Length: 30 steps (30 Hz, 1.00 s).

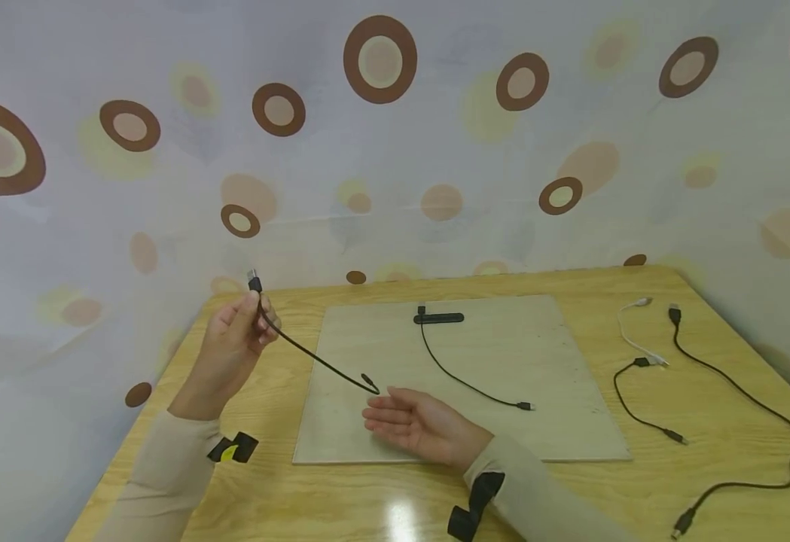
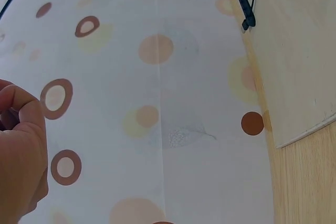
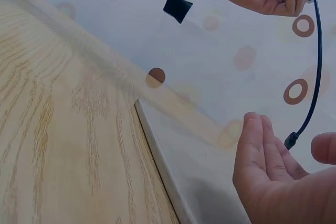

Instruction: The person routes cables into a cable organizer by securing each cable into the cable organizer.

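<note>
My left hand (image 1: 232, 346), raised over the table's left side, pinches a short black USB cable (image 1: 316, 359) just below its metal USB plug (image 1: 253, 278). From there the cable slopes down to the right and bends back at its lower end, where a small black connector (image 3: 291, 140) hangs. Beside that lower end is my right hand (image 1: 428, 430), its palm turned up and its fingers extended. In the left wrist view, part of the left hand (image 2: 21, 150) shows at the edge, with its fingertips hidden. A second black USB cable (image 1: 450, 374) lies on the pale board behind the right hand.
The pale square board (image 1: 354, 331) covers the middle of the wooden table (image 1: 272, 482). A black slotted strip (image 1: 443, 318) sits near its back edge. To the right lie a white cable (image 1: 628, 336), a short black cable (image 1: 628, 403) and a longer black cable (image 1: 754, 399).
</note>
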### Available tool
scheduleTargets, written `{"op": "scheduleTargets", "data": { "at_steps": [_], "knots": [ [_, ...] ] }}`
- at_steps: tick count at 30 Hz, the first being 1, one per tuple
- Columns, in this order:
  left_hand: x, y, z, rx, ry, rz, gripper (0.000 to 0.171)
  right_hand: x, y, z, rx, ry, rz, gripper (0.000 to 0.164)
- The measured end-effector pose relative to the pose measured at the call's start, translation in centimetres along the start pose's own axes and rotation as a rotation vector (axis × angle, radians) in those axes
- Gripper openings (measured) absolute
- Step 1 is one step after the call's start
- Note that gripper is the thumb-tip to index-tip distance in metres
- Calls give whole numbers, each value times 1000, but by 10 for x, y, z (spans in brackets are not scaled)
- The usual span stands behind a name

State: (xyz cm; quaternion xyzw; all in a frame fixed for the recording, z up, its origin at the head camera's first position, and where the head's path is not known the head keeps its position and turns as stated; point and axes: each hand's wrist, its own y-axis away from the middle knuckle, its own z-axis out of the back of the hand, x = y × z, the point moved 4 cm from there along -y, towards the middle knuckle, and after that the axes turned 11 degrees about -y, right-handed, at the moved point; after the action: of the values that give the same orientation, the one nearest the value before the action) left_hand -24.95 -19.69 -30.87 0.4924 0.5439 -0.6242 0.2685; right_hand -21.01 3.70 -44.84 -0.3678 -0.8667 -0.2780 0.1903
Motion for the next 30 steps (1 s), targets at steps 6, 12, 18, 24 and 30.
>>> {"op": "scheduleTargets", "data": {
  "at_steps": [6, 12, 18, 24, 30],
  "knots": [
    [1, 3, -2, 23, -9, 35, 31, -6, -3, -1, -46, 33, -16, 47],
    [4, 2, -7, 107, -34, 66, 31, -5, -4, 0, -91, -4, -1, 26],
    [6, 4, -9, 159, -59, 87, 32, -6, -4, 3, -105, 1, 2, 24],
    [8, 4, -8, 198, -89, 123, 33, -6, -5, 4, -127, -23, 33, 17],
    [10, 5, -6, 205, -84, 164, 32, -6, -5, 3, -108, -17, 44, 16]
  ]
}}
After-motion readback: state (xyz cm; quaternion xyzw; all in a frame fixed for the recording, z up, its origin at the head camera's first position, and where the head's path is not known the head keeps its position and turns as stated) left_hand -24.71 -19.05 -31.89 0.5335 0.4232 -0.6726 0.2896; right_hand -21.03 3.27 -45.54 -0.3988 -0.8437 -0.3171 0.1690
